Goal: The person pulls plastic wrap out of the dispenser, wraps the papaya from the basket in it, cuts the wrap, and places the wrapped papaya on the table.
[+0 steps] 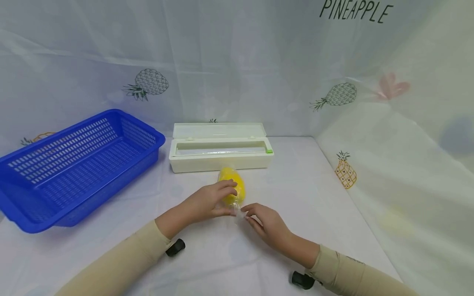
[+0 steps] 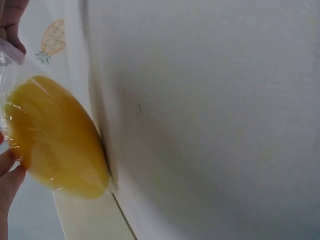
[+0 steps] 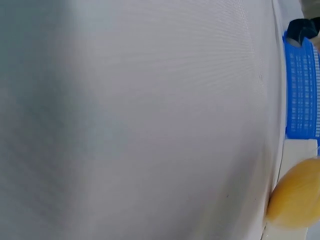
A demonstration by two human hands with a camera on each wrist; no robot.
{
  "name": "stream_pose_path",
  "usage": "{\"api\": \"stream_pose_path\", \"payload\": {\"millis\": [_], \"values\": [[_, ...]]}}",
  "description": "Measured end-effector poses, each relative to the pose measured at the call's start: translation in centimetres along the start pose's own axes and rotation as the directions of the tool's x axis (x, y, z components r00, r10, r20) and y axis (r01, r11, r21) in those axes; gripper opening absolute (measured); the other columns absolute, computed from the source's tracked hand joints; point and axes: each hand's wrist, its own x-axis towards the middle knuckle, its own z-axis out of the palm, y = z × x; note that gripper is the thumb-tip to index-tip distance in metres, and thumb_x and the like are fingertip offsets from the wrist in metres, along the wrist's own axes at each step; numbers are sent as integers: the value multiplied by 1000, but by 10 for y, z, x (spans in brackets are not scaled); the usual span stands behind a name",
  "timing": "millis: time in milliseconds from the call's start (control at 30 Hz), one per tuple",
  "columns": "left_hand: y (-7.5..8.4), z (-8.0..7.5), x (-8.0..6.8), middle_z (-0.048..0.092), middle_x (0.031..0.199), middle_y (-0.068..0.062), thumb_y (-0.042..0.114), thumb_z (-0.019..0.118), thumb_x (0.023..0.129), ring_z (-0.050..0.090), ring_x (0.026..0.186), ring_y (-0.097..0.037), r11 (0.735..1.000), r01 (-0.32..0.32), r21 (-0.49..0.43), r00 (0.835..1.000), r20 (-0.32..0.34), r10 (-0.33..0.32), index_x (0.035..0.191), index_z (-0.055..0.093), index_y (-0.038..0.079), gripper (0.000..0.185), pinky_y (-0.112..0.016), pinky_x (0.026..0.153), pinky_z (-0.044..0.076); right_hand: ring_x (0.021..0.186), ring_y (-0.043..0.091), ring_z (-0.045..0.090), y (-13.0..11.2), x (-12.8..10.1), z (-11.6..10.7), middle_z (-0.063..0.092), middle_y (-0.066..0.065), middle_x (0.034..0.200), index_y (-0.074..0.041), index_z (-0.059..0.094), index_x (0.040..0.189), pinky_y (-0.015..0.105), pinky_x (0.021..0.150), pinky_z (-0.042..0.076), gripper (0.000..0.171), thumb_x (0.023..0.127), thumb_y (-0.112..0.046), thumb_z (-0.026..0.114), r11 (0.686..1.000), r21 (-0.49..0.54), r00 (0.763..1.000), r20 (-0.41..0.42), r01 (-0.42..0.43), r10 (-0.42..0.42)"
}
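A yellow mango [image 1: 238,187], wrapped in clear plastic film, lies in front of a cream dispenser box. My left hand [image 1: 209,202] holds it from the left, fingers curled over its side and thumb low by the gathered film. The right hand [image 1: 269,227] pinches the bunched end of the plastic film [image 1: 240,214] at the mango's near end. In the left wrist view, the film stretches shiny over the mango [image 2: 60,140], with fingertips [image 2: 15,177] against its side. The right wrist view catches only part of the mango [image 3: 296,195].
Behind the mango stands the cream dispenser box [image 1: 218,165], its lid [image 1: 220,130] raised and a film roll [image 1: 220,151] inside. A blue perforated basket [image 1: 107,197] sits at the left. Patterned white cloth [image 1: 237,82] hangs behind and along the right side.
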Motion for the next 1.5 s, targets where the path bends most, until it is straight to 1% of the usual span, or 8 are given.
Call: {"api": "stream_pose_path", "payload": {"millis": [133, 267, 567, 767, 967, 1133, 1267, 1500], "values": [[4, 1, -1, 47, 130, -9, 48, 82, 74, 57, 112, -26, 997, -8, -71, 999, 41, 11, 106, 64, 13, 50, -32, 91, 51, 94, 15, 66, 0, -1, -2, 69, 1, 105, -6, 58, 108, 31, 80, 55, 27, 86, 2, 70, 991, 67, 993, -4, -118, 118], [6, 6, 1, 45, 123, -9, 45, 87, 69, 50, 121, -31, 993, -54, -106, 998, 9, 56, 94, 63, 13, 47, -34, 96, 48, 97, 17, 66, 2, -1, -3, 70, 1, 104, -5, 59, 107, 32, 82, 55, 23, 87, 3, 68, 982, 116, 988, -24, -152, 155], [3, 19, 3, 46, 109, -4, 27, 82, 81, 34, 136, -42, 988, -98, -116, 992, -95, 88, 80, 60, 16, 25, -39, 103, 43, 94, 16, 67, 3, 14, -5, 71, 2, 99, -5, 60, 102, 30, 80, 55, 22, 85, 3, 71, 977, 160, 988, -41, -138, 147], [1, 16, 4, 46, 107, -1, 15, 75, 87, 38, 136, -38, 982, -53, -184, 995, -95, 36, 80, 57, 15, 19, -32, 99, 47, 97, 19, 65, 8, 14, -9, 69, 4, 106, -5, 60, 103, 32, 84, 54, 29, 80, 5, 74, 990, 122, 997, -41, -67, 72], [5, 16, 8, 48, 102, -4, 13, 68, 91, 50, 127, -32, 992, -12, -128, 987, -158, -9, 84, 53, 12, 17, -25, 81, 53, 108, 28, 59, 16, 21, -4, 64, 12, 112, -5, 54, 93, 39, 92, 49, 10, 97, -11, 61, 994, 101, 989, -136, -41, 55], [7, 14, 15, 49, 101, -5, 15, 64, 95, 64, 98, -21, 993, 77, -89, 974, -208, -94, 98, 62, 7, 9, -22, 64, 48, 119, 30, 56, 23, 34, 1, 64, 12, 120, -4, 51, 98, 44, 102, 43, 13, 93, 4, 60, 967, 199, 973, -137, -157, 186], [8, 14, 18, 48, 99, -5, 12, 63, 96, 51, 70, -14, 984, 160, -81, 951, -255, -175, 108, 62, 3, 15, -24, 59, 46, 113, 25, 60, 26, 43, 5, 66, 10, 114, -4, 51, 100, 41, 98, 47, 7, 97, -1, 57, 927, 285, 947, -134, -244, 291], [7, 16, 23, 54, 108, -8, 12, 61, 97, 60, 90, -22, 967, 243, -73, 925, -282, -254, 92, 55, 6, 10, -33, 71, 54, 103, 21, 63, 28, 55, 8, 67, 8, 104, -5, 54, 94, 36, 90, 53, 6, 97, -6, 59, 912, 285, 915, -191, -294, 355]]}}
